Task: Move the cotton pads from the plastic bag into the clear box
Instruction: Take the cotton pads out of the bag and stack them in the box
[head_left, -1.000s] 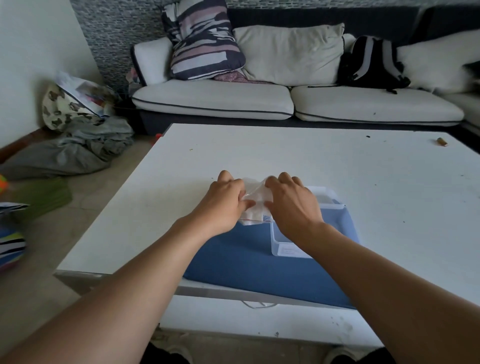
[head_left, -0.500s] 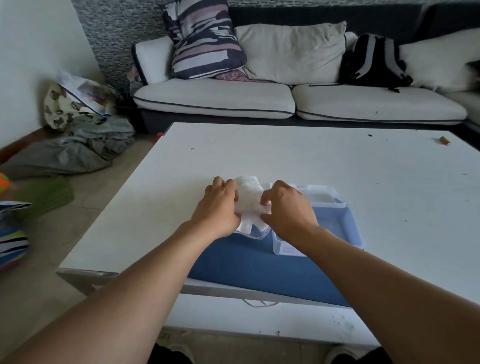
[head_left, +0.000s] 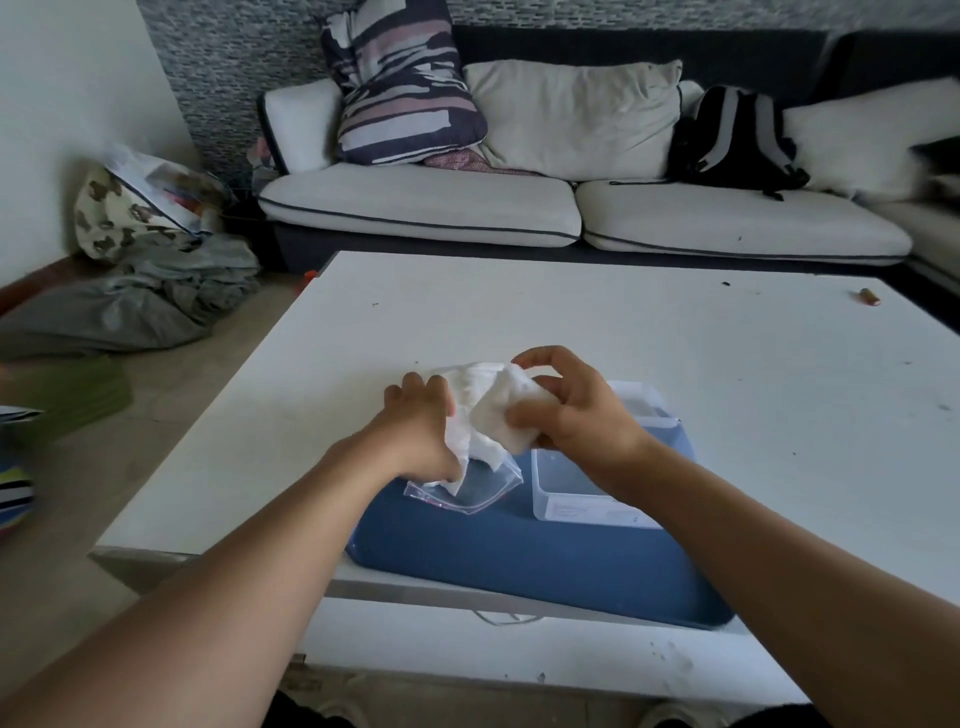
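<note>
White cotton pads (head_left: 498, 410), bunched in a wad at frame centre, are what we're working on: they sit just above the blue mat (head_left: 519, 556), partly out of the plastic bag (head_left: 467, 488). Our right hand (head_left: 576, 415) has thumb and fingers curled closed around the right side of the wad, index finger arched over the top. Our left hand (head_left: 421, 431) is clamped on the bag's upper part with pads under the fingers; the bag's clear lower end hangs loose onto the mat, lower centre. We read this as the extraction step: pads being pulled free of the bag, none visibly transferred yet. Clear box (head_left: 587, 499) sits just right of the bag on the mat, directly under our right wrist, so the next move looks like a short carry to the right and down, then release over the opening, with the left hand holding the bag back so it doesn't drag along. Hard to make out: how many pads are in the wad, and how many are left in the bag, since film and cotton blur together. Box interior is mostly blocked by our right forearm, so we can't tell whether it holds anything; its far edge, possibly a lid, is unclear. Mat lies on the white table (head_left: 675, 338); sofa (head_left: 415, 202) beyond, upper frame.
</note>
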